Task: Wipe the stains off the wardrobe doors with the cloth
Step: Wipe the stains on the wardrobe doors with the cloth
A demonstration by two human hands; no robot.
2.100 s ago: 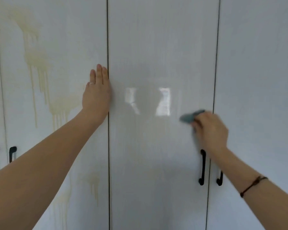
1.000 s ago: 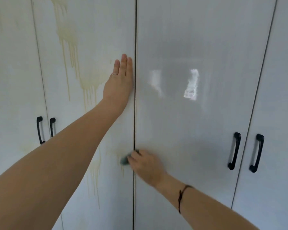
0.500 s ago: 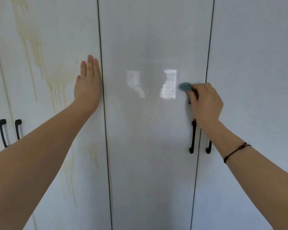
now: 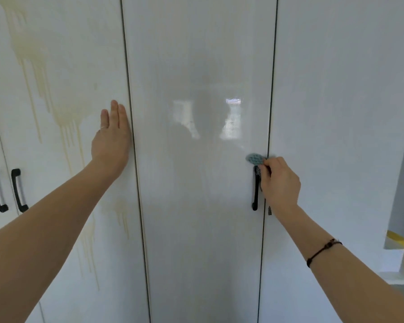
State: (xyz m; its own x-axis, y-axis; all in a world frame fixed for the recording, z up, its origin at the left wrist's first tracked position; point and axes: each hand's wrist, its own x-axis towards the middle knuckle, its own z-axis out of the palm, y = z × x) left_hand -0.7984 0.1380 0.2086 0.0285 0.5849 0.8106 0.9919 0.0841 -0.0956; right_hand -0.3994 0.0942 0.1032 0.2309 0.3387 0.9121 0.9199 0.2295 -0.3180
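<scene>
Your right hand (image 4: 280, 183) pinches the cloth (image 4: 254, 159) in curled fingers at the right edge of the middle door (image 4: 196, 217), just above the handle (image 4: 255, 197), where it may snag, while the stains (image 4: 65, 117) beside your flat, straight-fingered left hand (image 4: 111, 141) are not yet wiped

Teal cloth (image 4: 255, 159) against glossy door (image 4: 196, 206)

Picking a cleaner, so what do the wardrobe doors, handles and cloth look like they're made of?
Doors: glossy white laminate or lacquered board, judging by the mirror-like reflections. Handles: matte black, metal or plastic, unclear which. Cloth: blue-green knitted or crocheted fabric, bumpy texture visible.
</scene>
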